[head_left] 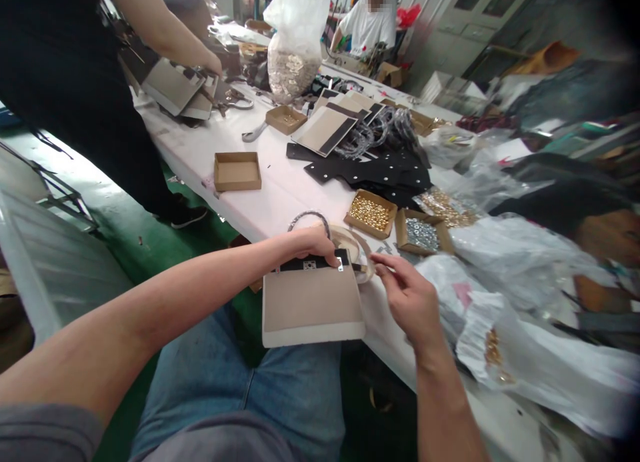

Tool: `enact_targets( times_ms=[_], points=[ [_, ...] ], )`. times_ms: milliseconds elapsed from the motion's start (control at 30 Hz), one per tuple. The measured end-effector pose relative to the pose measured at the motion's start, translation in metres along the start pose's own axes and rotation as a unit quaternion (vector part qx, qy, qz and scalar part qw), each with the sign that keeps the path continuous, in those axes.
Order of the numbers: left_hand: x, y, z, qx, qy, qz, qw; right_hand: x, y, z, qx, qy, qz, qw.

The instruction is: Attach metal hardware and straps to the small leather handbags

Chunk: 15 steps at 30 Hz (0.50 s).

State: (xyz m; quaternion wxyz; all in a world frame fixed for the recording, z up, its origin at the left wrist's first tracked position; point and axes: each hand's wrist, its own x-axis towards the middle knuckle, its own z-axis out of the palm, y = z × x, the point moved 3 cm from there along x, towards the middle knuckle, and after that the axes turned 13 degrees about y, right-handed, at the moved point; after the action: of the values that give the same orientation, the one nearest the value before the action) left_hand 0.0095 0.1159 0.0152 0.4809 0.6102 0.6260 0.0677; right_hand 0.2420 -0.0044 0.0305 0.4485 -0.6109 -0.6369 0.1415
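My left hand (320, 242) presses on the top edge of a beige handbag piece (313, 305), closed on it with the thumb beside a small metal fitting. This piece has a black band along its top, square metal fittings and a white lower edge. It rests over my lap at the table's edge. A dark curved handle (307, 214) stands up behind my left hand. To the right, my right hand (407, 295) pinches a pale narrow strip of tape (371, 269). The strip lies beside a beige looped roll (345, 239) behind the bag piece.
Beyond my hands stand a box of gold studs (371, 213), a box of silver studs (423, 234) and an open cardboard box (238, 171). Black pieces (370, 172) and beige panels (327, 125) are piled farther back. Plastic bags (525, 249) crowd the right. A co-worker's arm (165, 29) reaches in at left.
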Motion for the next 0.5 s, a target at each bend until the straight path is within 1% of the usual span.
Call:
enact_targets(
  times_ms=[33,67,100,133,200,233,300,367,433,500],
  points=[
    [-0.001,0.001,0.0,-0.002,0.01,-0.014,1.0,-0.009,0.006,-0.021,-0.05,0.025,-0.016,0.998],
    [-0.001,0.001,0.001,-0.007,0.016,-0.026,1.0,-0.021,0.015,-0.042,-0.097,0.029,-0.03,0.994],
    [0.0,0.0,0.002,-0.014,0.016,-0.034,0.999,-0.033,0.027,-0.062,-0.145,0.005,-0.041,0.989],
    [0.001,0.0,0.004,-0.021,0.012,-0.036,0.999,-0.045,0.04,-0.078,-0.185,-0.032,-0.051,0.981],
    [0.004,-0.002,0.007,-0.035,0.011,-0.02,0.999,-0.066,0.069,-0.104,-0.239,-0.091,-0.053,0.965],
    [0.006,-0.004,0.007,-0.04,0.016,-0.013,0.999,-0.074,0.082,-0.112,-0.25,-0.114,-0.047,0.96],
    [0.007,-0.007,0.008,-0.045,0.036,-0.007,0.998,-0.083,0.102,-0.119,-0.245,-0.149,-0.029,0.958],
    [0.005,-0.008,0.007,-0.042,0.052,-0.007,0.998,-0.085,0.111,-0.122,-0.222,-0.17,-0.023,0.96],
    [0.0,-0.006,0.006,-0.035,0.058,0.0,0.998,-0.083,0.109,-0.127,-0.212,-0.164,-0.036,0.963],
    [-0.006,-0.004,0.005,-0.032,0.062,0.017,0.997,-0.079,0.094,-0.14,-0.222,-0.11,-0.05,0.968]
  ],
)
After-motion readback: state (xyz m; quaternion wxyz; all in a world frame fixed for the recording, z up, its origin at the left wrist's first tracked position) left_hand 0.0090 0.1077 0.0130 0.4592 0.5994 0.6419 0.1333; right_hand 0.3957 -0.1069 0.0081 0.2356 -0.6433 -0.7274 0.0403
